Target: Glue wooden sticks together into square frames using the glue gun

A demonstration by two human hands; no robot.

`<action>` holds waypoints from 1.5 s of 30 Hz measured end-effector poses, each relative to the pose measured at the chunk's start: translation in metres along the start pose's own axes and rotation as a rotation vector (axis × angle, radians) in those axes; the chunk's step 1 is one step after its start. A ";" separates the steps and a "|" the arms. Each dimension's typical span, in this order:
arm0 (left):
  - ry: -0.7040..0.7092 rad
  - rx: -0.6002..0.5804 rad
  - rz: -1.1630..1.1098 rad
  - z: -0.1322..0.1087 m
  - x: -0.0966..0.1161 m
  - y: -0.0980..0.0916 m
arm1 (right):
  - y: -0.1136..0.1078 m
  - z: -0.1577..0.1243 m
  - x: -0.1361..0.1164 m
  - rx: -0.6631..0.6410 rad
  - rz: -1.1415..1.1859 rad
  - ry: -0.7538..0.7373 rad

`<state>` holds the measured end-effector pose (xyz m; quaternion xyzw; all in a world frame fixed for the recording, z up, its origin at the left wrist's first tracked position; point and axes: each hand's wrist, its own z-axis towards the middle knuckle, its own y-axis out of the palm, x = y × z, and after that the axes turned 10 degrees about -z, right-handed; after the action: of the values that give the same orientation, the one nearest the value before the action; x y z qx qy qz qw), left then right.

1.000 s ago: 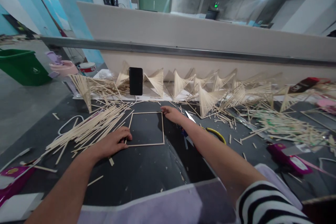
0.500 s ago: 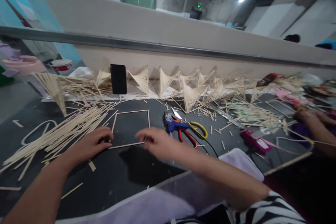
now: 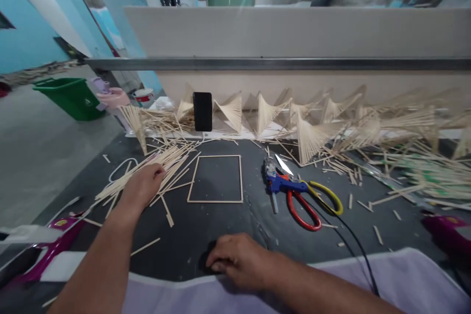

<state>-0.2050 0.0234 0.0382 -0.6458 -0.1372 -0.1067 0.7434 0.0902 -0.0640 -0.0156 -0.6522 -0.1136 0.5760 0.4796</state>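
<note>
A pile of thin wooden sticks (image 3: 172, 162) lies on the left of the dark table. My left hand (image 3: 142, 186) rests on this pile with its fingers curled down; what they hold, if anything, is hidden. To its right, a square frame of thin sticks (image 3: 242, 181) lies flat, touched by neither hand. Near the table's front edge, my right hand (image 3: 239, 260) is closed in a loose curl, and nothing shows in it. Farther right lie a blue glue gun (image 3: 283, 185) and scissors (image 3: 303, 211) with one red and one yellow handle.
Twisted fan-shaped stick models (image 3: 309, 140) line the back below a pale board (image 3: 294, 34). A black phone (image 3: 202, 112) stands upright among them. A black cable (image 3: 353, 235) runs to the front edge. Lilac cloth (image 3: 176, 297) covers the near side. A green bin (image 3: 69, 98) stands left.
My left hand has left the square frame's corner and moved onto the stick pile. My right hand has drawn back from the frame to the front edge. The view has turned left and levelled.
</note>
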 end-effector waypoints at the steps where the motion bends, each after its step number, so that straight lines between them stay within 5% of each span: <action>1: 0.000 -0.034 -0.004 0.000 0.000 0.002 | -0.002 0.000 -0.001 0.000 0.010 -0.007; 8: 0.037 -0.222 0.009 0.001 0.005 0.021 | -0.007 -0.004 -0.002 -0.010 0.038 -0.008; 13: 0.022 -0.201 0.021 0.000 0.003 0.014 | -0.005 -0.004 -0.001 0.006 0.039 -0.012; 20: -0.192 -0.148 0.155 0.001 -0.005 0.003 | 0.001 -0.006 0.002 0.017 0.030 -0.031; 28: -0.225 -0.236 0.123 -0.001 -0.003 0.008 | 0.000 -0.006 0.001 0.036 0.060 -0.021; 45: -0.288 -0.209 0.166 0.002 -0.007 0.010 | -0.002 -0.005 0.001 0.024 0.056 -0.023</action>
<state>-0.2087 0.0266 0.0263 -0.7372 -0.1768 0.0348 0.6512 0.0960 -0.0651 -0.0150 -0.6429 -0.0941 0.5977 0.4697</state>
